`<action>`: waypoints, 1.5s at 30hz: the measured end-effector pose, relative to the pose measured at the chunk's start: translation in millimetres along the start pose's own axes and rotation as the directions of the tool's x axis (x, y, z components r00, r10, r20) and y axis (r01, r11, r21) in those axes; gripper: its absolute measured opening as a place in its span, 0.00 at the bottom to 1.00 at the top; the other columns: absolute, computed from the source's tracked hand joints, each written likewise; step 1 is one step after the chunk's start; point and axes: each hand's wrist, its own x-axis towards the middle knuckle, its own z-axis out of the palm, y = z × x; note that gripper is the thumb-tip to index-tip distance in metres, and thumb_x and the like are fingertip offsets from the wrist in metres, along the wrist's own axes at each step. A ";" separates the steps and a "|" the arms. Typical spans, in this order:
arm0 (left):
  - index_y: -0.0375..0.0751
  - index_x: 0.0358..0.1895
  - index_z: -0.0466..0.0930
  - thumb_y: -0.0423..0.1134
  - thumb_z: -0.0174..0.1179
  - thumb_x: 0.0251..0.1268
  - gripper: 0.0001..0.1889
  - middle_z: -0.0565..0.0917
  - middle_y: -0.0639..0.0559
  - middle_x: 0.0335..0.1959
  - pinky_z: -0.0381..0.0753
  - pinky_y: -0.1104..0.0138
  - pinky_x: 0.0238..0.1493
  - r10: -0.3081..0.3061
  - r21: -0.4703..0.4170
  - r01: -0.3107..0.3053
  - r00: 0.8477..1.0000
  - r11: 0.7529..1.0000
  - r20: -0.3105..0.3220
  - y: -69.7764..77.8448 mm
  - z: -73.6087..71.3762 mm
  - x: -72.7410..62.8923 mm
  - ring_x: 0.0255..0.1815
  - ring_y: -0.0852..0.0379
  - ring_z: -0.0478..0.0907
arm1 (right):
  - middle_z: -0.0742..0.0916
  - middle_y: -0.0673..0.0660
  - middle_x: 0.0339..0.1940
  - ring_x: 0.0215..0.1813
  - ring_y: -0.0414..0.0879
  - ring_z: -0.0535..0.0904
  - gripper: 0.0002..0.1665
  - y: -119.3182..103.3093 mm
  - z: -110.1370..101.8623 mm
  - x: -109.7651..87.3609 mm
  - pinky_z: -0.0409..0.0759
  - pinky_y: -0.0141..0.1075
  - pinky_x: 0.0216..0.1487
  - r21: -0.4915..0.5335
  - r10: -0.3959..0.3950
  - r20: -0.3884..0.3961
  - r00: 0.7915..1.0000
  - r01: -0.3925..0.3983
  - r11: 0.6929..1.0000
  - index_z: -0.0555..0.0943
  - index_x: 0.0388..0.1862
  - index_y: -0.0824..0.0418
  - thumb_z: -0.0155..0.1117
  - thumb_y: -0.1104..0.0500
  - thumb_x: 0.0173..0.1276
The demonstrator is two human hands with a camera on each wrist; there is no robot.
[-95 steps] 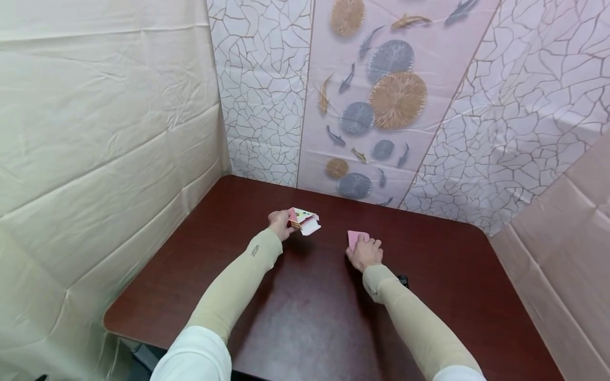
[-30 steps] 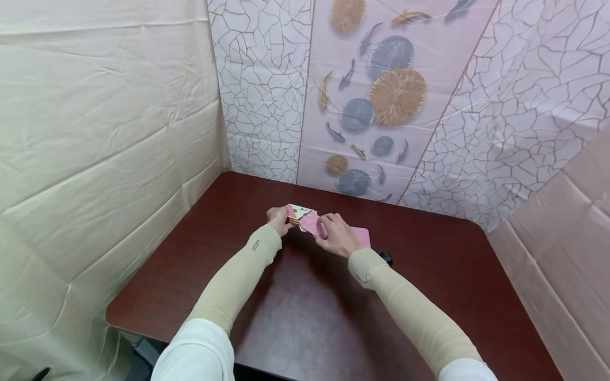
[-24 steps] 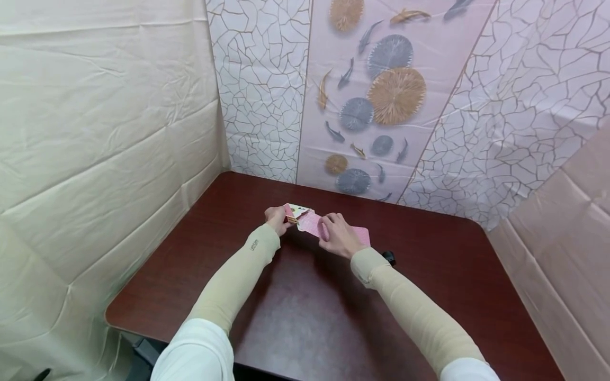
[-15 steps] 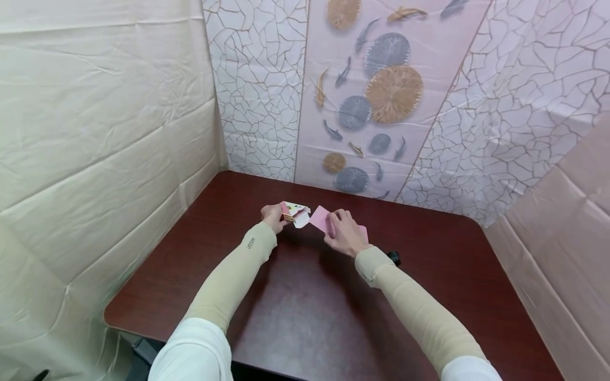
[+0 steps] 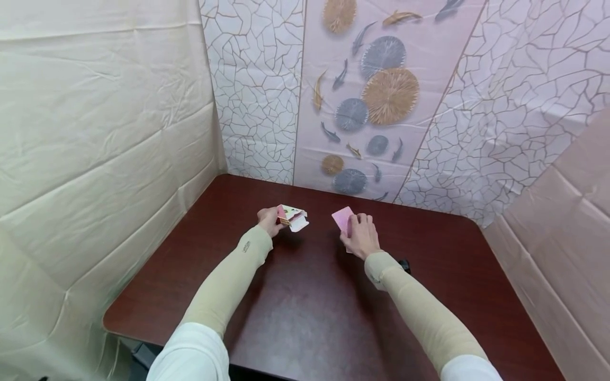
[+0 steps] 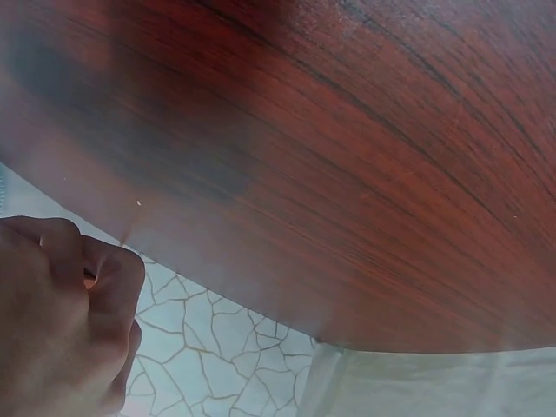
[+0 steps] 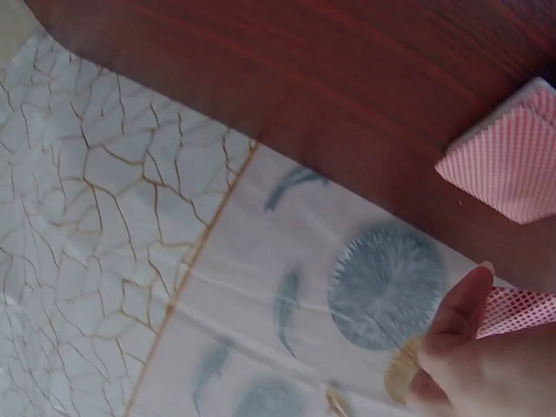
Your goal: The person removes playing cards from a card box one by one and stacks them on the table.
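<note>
My left hand (image 5: 270, 221) grips a small white-and-pink card box (image 5: 292, 212) by its closed end, raised over the table. Its open end faces right, with a white flap sticking out. In the left wrist view the left hand (image 6: 69, 317) shows curled fingers; the box is hidden there. My right hand (image 5: 363, 238) pinches pink-backed playing cards (image 5: 341, 217), to the right of the box and apart from it. A stack of the same playing cards (image 7: 512, 161) lies on the table, mostly hidden under the right hand in the head view.
The dark red-brown table (image 5: 295, 307) has rounded corners. A patterned cloth (image 5: 257, 106) hangs behind its far edge, and plain cream cloth (image 5: 109, 137) hangs at the left. A small black object (image 5: 404, 265) shows beside the right wrist.
The right hand lifted cards to the box mouth about a second ago, then drew back right with cards still in its fingers. The left hand and box shifted slightly left.
</note>
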 end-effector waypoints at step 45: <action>0.33 0.70 0.62 0.34 0.47 0.74 0.24 0.68 0.37 0.68 0.73 0.52 0.65 -0.021 0.038 0.022 1.000 0.999 -0.004 -1.4 0.7 1.6 0.66 0.45 0.70 | 0.79 0.76 0.51 0.52 0.67 0.73 0.39 11.8 26.0 -8.1 0.78 0.59 0.49 -0.104 0.346 0.235 0.908 -0.331 0.938 0.71 0.56 0.74 0.56 0.40 0.63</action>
